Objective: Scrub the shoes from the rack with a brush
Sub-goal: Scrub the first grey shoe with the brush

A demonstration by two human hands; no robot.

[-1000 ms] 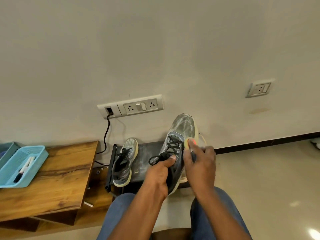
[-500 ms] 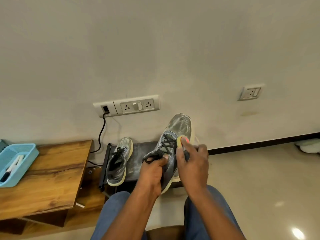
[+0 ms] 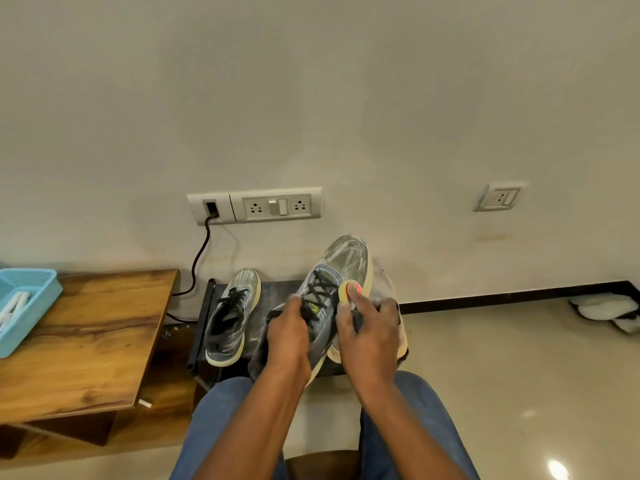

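Observation:
My left hand (image 3: 288,337) grips a grey sneaker (image 3: 341,263) with black laces near its tongue, toe pointing up toward the wall. My right hand (image 3: 369,329) holds a small yellow brush (image 3: 345,291) against the shoe's right side beside the laces; most of the brush is hidden under my fingers. The matching grey sneaker (image 3: 231,318) lies on the low black shoe rack (image 3: 273,292) to the left.
A wooden table (image 3: 86,341) stands at left with a light blue basket (image 3: 31,296) on its far corner. A black cable (image 3: 199,258) drops from the wall socket strip (image 3: 254,206). White cloth (image 3: 606,310) lies on the floor at far right. My knees are below.
The brush has shifted slightly along the right side of the held shoe while my left hand keeps its hold. The view has drifted a little.

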